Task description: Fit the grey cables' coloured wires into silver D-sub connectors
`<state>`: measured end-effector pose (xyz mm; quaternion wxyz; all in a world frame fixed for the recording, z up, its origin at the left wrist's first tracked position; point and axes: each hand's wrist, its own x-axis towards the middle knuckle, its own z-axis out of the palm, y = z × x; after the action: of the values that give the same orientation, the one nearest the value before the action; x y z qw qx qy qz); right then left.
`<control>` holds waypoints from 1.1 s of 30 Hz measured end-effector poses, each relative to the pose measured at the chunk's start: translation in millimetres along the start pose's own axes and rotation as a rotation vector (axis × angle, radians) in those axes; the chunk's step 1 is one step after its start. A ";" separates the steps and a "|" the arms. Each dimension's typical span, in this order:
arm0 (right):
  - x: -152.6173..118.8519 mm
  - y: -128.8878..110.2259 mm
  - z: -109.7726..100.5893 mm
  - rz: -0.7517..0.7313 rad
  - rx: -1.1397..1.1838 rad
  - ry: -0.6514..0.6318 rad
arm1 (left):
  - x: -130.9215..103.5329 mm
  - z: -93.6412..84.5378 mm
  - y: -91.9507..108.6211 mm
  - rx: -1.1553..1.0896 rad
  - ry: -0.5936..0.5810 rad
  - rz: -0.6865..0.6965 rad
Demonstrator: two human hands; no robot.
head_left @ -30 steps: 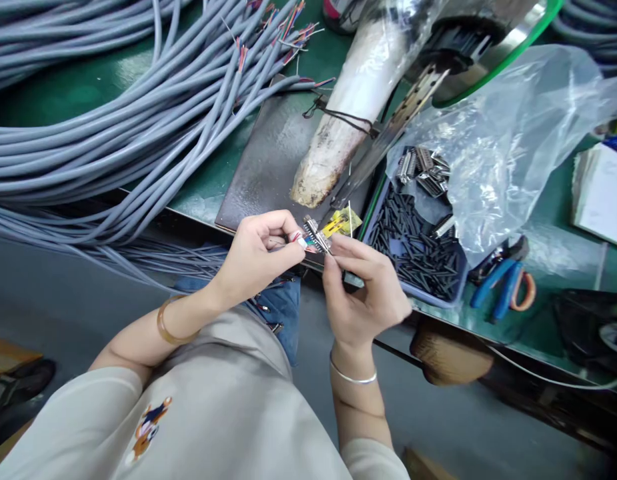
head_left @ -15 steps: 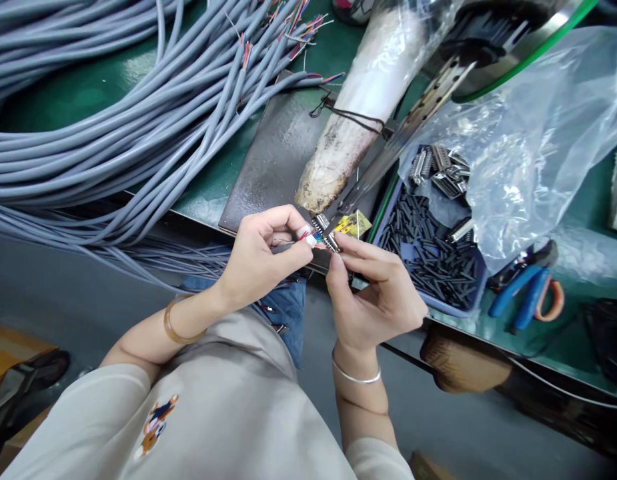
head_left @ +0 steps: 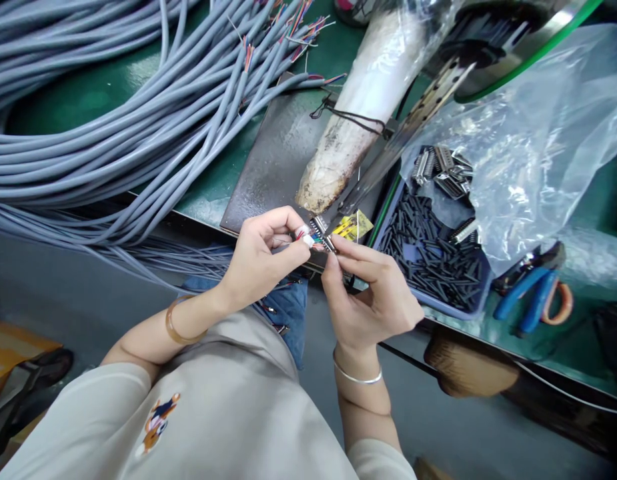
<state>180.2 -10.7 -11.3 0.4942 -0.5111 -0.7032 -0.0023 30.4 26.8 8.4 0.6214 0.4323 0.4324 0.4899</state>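
My left hand [head_left: 271, 250] pinches thin coloured wires [head_left: 314, 239] between thumb and index finger, with white wrapping on those two fingertips. The wires reach a small metal multi-pin connector [head_left: 322, 230]. My right hand [head_left: 371, 287] grips the lower right end of that connector between thumb and fingers. Just beyond the connector is the lower tip of a dark, narrow machine arm [head_left: 361, 183]; I cannot tell whether they touch. A yellow label [head_left: 355, 225] lies behind the connector. The far ends of the held wires are hidden by my left hand.
Grey cables [head_left: 113, 153] with stripped ends cover the left of the green bench. A blue tray [head_left: 481, 303] holds black tube pieces [head_left: 428, 247] and metal connectors [head_left: 445, 170]. Further right are blue-handled pliers [head_left: 533, 297] and a clear plastic bag [head_left: 543, 147]. A wrapped white cylinder [head_left: 353, 120] stands behind my hands.
The view has shifted slightly. The connector now sits a little apart from the dark arm's tip, which covered part of it before. Both hands keep their hold.
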 end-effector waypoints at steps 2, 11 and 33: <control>0.7 0.2 -1.0 -0.002 -0.003 -0.006 | 0.2 0.6 0.2 0.000 0.001 0.008; -2.0 -1.6 0.3 0.017 0.028 0.002 | -1.3 -2.5 -3.9 -0.013 -0.015 -0.005; -12.6 2.5 0.4 0.059 0.001 0.033 | -9.4 -8.9 -5.2 0.062 -0.067 -0.128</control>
<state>181.6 -18.3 -21.6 0.5059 -0.5315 -0.6794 0.0042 21.8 17.7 2.2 0.6517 0.4390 0.4531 0.4210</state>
